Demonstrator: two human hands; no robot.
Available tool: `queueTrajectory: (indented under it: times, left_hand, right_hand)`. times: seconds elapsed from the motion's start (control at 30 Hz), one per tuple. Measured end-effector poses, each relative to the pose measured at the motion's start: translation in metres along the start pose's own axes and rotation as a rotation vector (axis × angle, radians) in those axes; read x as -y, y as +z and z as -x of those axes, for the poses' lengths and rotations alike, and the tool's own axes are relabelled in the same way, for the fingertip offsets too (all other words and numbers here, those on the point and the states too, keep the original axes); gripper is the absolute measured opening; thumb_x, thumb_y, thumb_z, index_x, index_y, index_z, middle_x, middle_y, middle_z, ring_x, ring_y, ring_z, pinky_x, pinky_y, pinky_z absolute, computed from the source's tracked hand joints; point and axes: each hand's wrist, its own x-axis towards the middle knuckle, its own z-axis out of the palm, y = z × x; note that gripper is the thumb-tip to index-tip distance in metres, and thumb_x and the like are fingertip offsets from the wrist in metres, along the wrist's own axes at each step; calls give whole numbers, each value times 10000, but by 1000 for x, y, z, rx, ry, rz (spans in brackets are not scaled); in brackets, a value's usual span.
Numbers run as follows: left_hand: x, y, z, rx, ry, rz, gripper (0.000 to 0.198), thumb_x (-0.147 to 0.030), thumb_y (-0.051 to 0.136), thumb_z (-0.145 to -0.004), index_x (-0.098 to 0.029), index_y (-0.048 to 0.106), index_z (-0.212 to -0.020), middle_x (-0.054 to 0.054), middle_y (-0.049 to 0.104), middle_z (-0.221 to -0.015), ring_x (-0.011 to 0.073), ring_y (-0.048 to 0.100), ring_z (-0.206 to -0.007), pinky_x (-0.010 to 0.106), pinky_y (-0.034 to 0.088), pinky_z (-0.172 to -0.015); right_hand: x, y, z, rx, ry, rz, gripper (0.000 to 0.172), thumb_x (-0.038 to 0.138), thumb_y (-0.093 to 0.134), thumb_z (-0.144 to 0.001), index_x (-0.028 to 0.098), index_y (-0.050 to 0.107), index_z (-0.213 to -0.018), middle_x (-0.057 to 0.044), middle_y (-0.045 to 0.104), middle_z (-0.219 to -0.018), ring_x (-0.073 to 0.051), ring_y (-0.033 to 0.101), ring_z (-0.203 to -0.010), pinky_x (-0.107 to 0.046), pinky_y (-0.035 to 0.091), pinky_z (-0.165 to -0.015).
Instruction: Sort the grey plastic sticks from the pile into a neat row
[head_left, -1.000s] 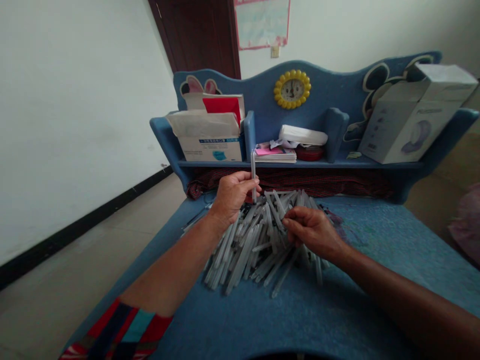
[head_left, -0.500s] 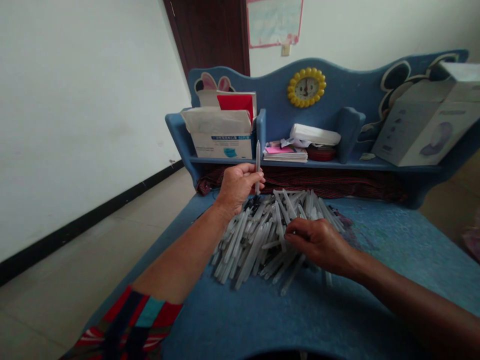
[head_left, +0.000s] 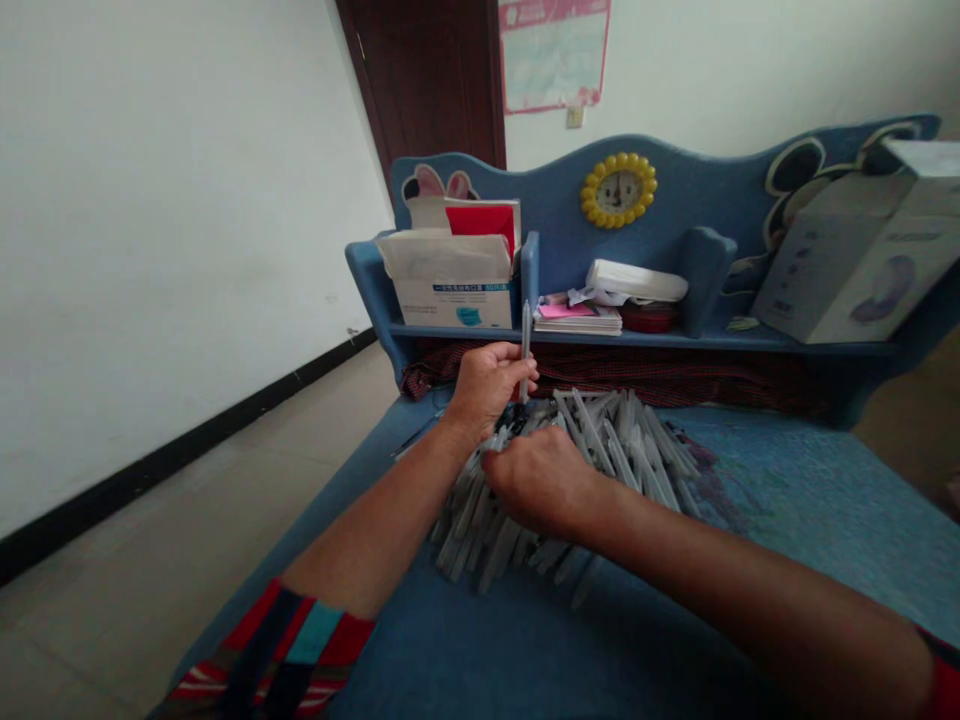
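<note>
Pinching a pen [head_left: 526, 340], apparently, left hand [head_left: 487, 385] over pile's [head_left: 630, 440] far edge.

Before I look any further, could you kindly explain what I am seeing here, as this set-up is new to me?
There is no machine: a person wears a camera on the head, so the picture looks forward and down at their own bare hands. The left hand pinches one grey tube upright. The right hand lies on a pile of grey tubes on the blue desk; whether it grips one is hidden. Behind, a shelf carries a yellow clock and a white box.
</note>
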Motion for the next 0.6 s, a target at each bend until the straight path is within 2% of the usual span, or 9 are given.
queueTrajectory:
  times: [0.1, 0.2, 0.5, 0.6]
  left_hand:
    - [0, -2, -2, -8, 0, -2, 116, -192, 648, -656, -117, 629, -743, 38, 642, -629, 115, 576, -494, 200, 446, -447]
    - [0, -3, -3, -6, 6, 0, 116, -191, 645, -660, -115, 627, -746, 36, 639, -623, 117, 576, -493, 205, 450, -449]
    - [-1, -4, -2, -3, 3, -9, 119, -200, 642, -664, -116, 626, -747, 34, 639, -625, 121, 580, -502, 211, 454, -455]
    - [-1, -4, -2, -1, 1, -12, 115, -195, 638, -665, -116, 626, -748, 34, 639, -628, 120, 581, -506, 211, 456, -461]
  right_hand:
    - [8, -5, -18, 143, 42, 10, 197, 106, 508, -760, 110, 686, -844, -155, 709, -790, -259, 679, -762, -342, 508, -605]
    - [11, -5, -27, 217, 56, 1, 200, 134, 562, -746, 117, 692, -896, -160, 712, -854, -272, 677, -822, -369, 526, -644]
    - [11, -8, -28, 316, 17, 34, 208, 129, 561, -763, 113, 693, -923, -156, 713, -903, -281, 672, -870, -392, 536, -673]
    - [10, -6, -27, 274, -21, 55, 208, 91, 525, -783, 123, 697, -894, -143, 717, -879, -267, 678, -846, -383, 533, -657]
